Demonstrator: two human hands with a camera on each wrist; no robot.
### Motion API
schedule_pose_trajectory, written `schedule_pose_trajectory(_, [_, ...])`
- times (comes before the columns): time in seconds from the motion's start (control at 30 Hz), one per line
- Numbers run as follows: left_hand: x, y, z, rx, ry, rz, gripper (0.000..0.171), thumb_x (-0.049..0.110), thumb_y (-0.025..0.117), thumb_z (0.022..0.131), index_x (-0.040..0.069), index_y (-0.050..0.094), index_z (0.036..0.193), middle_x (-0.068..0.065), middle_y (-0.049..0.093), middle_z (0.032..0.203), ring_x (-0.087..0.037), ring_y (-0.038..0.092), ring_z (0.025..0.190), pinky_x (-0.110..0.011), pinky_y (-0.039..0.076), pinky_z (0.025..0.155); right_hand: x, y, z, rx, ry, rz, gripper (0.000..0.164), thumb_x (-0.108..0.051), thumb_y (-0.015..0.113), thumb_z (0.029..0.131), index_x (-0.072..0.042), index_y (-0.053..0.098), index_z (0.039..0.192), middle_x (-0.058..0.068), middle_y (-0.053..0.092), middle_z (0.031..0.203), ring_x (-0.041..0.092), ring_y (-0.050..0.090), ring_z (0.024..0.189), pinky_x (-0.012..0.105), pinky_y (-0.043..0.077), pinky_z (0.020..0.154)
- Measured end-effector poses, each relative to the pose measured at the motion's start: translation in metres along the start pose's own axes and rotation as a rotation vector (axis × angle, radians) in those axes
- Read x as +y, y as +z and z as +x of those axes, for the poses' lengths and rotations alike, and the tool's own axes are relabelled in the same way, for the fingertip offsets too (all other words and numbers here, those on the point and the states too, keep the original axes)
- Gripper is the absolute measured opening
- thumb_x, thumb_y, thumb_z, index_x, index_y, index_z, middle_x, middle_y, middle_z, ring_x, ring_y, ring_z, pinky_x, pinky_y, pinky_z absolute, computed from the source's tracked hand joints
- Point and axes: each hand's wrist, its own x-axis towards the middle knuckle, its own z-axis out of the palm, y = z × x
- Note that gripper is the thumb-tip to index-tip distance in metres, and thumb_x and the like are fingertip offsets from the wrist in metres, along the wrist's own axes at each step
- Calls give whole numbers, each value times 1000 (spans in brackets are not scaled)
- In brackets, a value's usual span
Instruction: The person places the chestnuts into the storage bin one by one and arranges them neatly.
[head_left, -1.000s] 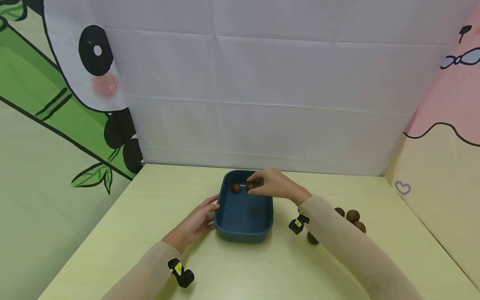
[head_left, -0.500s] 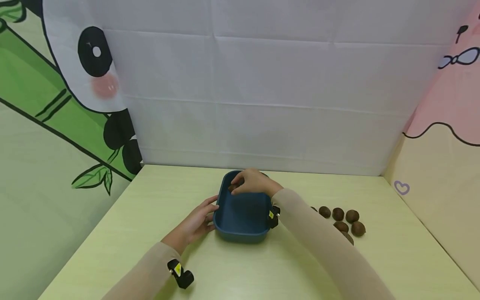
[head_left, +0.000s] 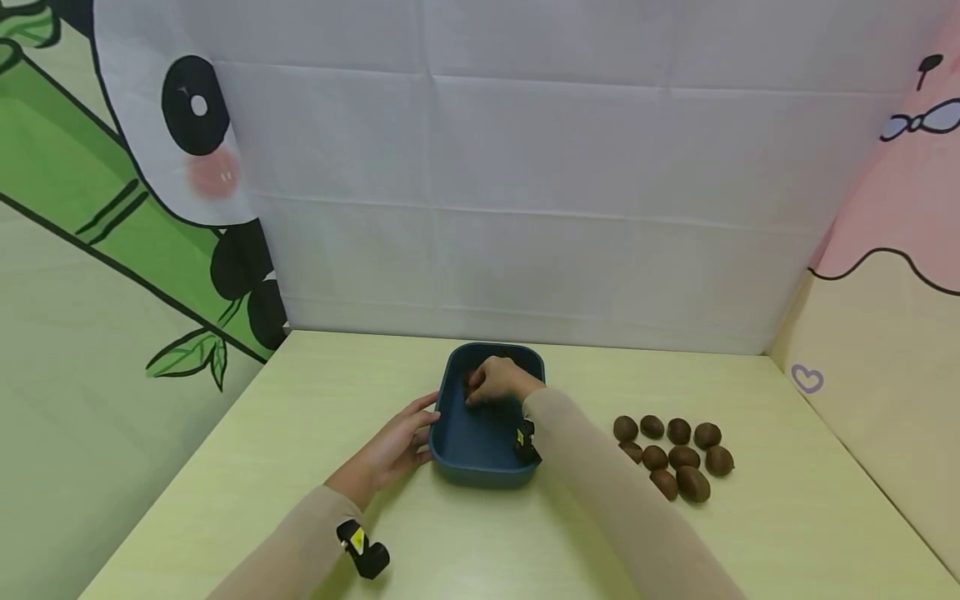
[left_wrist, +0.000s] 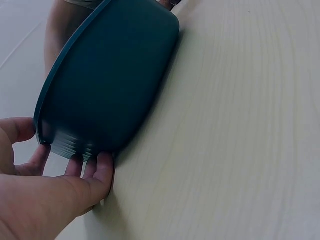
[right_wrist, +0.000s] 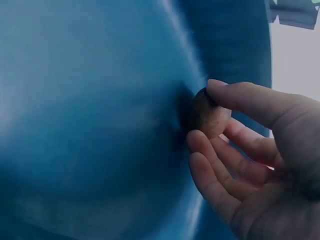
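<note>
A blue rectangular bin [head_left: 480, 450] stands on the table. In the head view my left hand [head_left: 395, 446] lies against its left side; in the left wrist view, fairly straight fingers [left_wrist: 103, 167] touch the outer wall and the thumb is at the rim. My right hand [head_left: 501, 381] reaches inside the bin's far half. Thumb and fingertips pinch a rounded brown nut [right_wrist: 212, 117], perhaps a chestnut, low against the bin's wall in the right wrist view. Something dark shows behind the right hand at the far end, too unclear to tell.
Several brown nuts [head_left: 683, 457] lie grouped on the table [head_left: 322, 400] to the right of the bin, some next to the right sleeve [head_left: 592, 475]. A white cloth backdrop [head_left: 525, 208] rises behind the table, with printed panels at both sides.
My right hand has moved left across the bin, then slightly towards me. Its arm has shifted left, uncovering more nuts on the table. The left hand and the bin have stayed put.
</note>
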Motion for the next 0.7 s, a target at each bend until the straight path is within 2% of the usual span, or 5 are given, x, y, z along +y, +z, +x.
schedule_pose_trajectory(0.17, [-1,0,0,-1,-3,7,56,19,40,108,13,20,160,-26,38,151,-34,49,131,-42,46,98,3,6,-1,39,27,41,35,-26,84,83,-7,75,112,2,69,99,17,62,90,34,51,85])
schedule_pose_trajectory(0.43, [-2,-1,1,3,3,1,56,18,41,107,13,22,159,-25,41,149,-30,54,125,-40,48,94,4,9,-2,90,-2,76,36,-23,84,83,-6,74,113,3,70,103,18,62,95,35,51,89])
schedule_pose_trajectory(0.7, [-3,-1,1,1,11,1,56,20,44,106,13,23,158,-25,43,147,-28,56,123,-39,48,93,3,6,-3,94,-20,130,38,-25,85,81,-7,74,113,1,72,102,17,64,95,35,52,89])
